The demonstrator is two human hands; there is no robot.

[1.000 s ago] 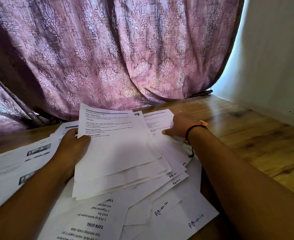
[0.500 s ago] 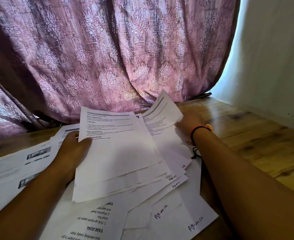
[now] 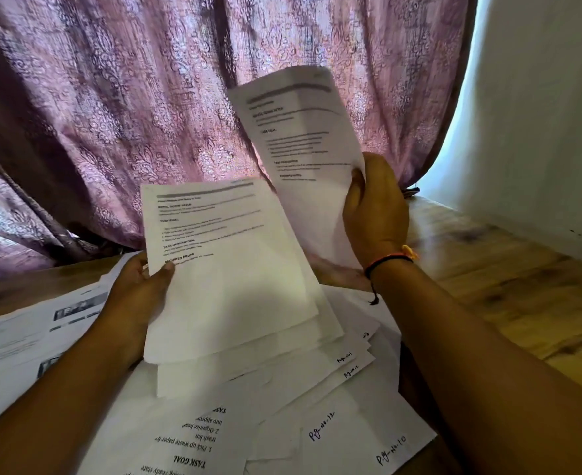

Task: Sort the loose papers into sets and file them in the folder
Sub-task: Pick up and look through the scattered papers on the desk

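My left hand (image 3: 142, 289) grips a fanned stack of printed sheets (image 3: 234, 279) by its left edge, thumb on top, lifted off the table. My right hand (image 3: 375, 214) holds a single printed sheet (image 3: 303, 145) upright by its right edge, raised above and to the right of the stack. More loose papers (image 3: 351, 437) lie spread on the wooden table below, some with handwritten page numbers in a corner. One sheet (image 3: 180, 443) lies upside down toward me. No folder is in view.
Printed pages with small pictures (image 3: 25, 330) lie at the left. A purple patterned curtain (image 3: 145, 97) hangs behind the table. A white wall (image 3: 539, 114) stands at the right, with bare wooden tabletop (image 3: 505, 286) in front of it.
My right hand has pulled one sheet out from the right side of the pile and raised it upright. My left hand has lifted the stack slightly higher.
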